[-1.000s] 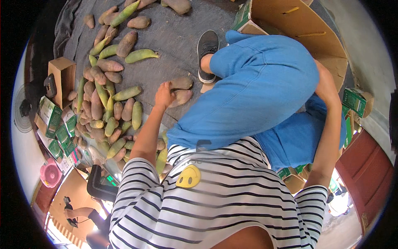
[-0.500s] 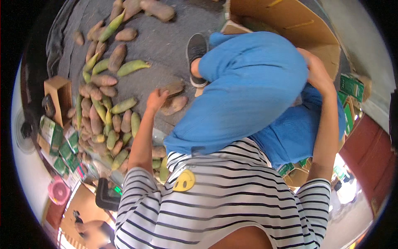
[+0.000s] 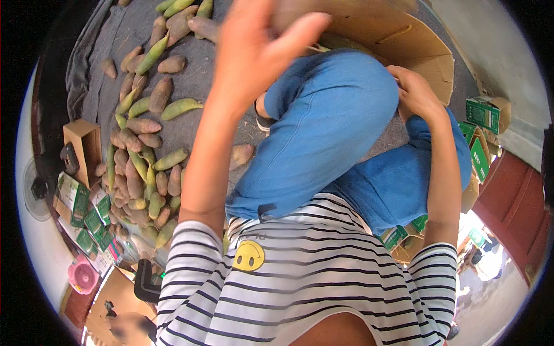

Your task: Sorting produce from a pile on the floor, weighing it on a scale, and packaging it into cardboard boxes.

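My left hand (image 3: 245,57) is raised at the top, blurred by motion, its thumb stretched out to the right. A blurred brown root vegetable (image 3: 294,10) lies in its grip, largely cut off by the upper edge. The open cardboard box (image 3: 430,55) stands just right of it, with a green piece (image 3: 337,41) visible inside. My right hand (image 3: 420,95) is beside my raised knee, close to the box's near side. Its fingers are bent, and what they grip, if anything, is hidden. Another brown root vegetable (image 3: 242,154) lies beside my left forearm.
A pile of brown and green root vegetables (image 3: 133,167) spreads over the dark cloth (image 3: 196,69) on the left. Green and white cartons (image 3: 74,193) stand at far left, more (image 3: 485,115) at far right. A pink round object (image 3: 82,275) sits lower left.
My left hand has lifted a brown root vegetable off the cloth and carried it up toward the box. My right hand has shifted slightly left at the knee.
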### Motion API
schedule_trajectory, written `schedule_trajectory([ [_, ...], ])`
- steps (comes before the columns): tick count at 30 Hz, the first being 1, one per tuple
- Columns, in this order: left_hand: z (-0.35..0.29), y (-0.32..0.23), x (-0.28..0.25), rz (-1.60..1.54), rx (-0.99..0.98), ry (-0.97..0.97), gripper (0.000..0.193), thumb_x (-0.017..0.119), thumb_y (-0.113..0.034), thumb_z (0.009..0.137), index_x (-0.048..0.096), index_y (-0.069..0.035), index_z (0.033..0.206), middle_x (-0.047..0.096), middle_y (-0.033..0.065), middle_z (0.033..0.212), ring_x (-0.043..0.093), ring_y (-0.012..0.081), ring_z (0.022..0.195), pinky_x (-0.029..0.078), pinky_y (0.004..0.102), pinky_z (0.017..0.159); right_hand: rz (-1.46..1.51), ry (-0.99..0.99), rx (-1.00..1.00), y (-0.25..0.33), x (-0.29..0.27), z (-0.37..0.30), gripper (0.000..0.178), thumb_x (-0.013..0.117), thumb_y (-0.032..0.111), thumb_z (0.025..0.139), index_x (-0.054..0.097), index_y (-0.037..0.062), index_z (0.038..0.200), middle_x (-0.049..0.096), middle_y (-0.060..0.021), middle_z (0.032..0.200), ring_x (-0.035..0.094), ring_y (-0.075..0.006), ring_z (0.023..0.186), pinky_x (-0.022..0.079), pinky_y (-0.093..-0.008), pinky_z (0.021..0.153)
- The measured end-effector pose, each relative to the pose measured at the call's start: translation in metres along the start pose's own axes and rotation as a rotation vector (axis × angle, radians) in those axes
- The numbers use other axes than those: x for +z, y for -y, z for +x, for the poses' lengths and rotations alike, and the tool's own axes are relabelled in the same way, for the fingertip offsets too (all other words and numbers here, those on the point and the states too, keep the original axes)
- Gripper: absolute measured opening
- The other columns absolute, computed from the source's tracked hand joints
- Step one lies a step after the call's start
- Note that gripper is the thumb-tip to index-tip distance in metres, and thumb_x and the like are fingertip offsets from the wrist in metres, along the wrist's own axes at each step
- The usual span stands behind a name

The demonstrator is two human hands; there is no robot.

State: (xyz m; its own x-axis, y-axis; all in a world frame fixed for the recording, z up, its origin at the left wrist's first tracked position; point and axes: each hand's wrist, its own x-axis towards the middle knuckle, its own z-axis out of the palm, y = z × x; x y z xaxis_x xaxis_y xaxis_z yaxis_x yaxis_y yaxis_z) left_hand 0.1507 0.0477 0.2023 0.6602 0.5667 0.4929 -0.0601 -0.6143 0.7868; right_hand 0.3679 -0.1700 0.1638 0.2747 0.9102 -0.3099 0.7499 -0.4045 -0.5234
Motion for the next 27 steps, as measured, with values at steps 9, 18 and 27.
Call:
schedule_trajectory([
  [9,-0.139,0.123,-0.035,0.616,-0.29,0.256,0.037,0.067,-0.022,0.079,0.055,-0.003,0.108,0.057,0.0183,0.1,0.057,0.0356,0.092,0.047,0.0427,0.077,-0.025,0.009,-0.026,0.0,-0.003,-0.003,0.025,0.059,0.017,0.083,0.06,0.003,0.104,0.063,-0.0164,0.1,0.059,-0.0336,0.096,0.046,-0.039,0.081],
  [18,-0.376,0.166,-0.039,0.925,-0.695,0.962,0.08,0.077,-0.027,0.065,0.037,-0.014,0.133,0.048,0.0111,0.125,0.047,0.0301,0.116,0.043,0.0485,0.088,0.005,0.014,0.0,-0.001,0.001,-0.002,0.025,0.056,0.012,0.083,0.06,0.0038,0.106,0.062,-0.0156,0.103,0.059,-0.0329,0.095,0.046,-0.038,0.082],
  [27,-0.37,0.171,-0.044,0.631,-1.061,0.765,0.079,0.079,-0.032,0.063,0.042,-0.002,0.127,0.057,0.0169,0.115,0.054,0.0339,0.106,0.045,0.0436,0.088,0.012,0.013,0.012,-0.001,0.001,0.0,0.024,0.058,0.019,0.084,0.061,0.004,0.102,0.062,-0.0151,0.1,0.059,-0.0335,0.094,0.046,-0.0394,0.079],
])
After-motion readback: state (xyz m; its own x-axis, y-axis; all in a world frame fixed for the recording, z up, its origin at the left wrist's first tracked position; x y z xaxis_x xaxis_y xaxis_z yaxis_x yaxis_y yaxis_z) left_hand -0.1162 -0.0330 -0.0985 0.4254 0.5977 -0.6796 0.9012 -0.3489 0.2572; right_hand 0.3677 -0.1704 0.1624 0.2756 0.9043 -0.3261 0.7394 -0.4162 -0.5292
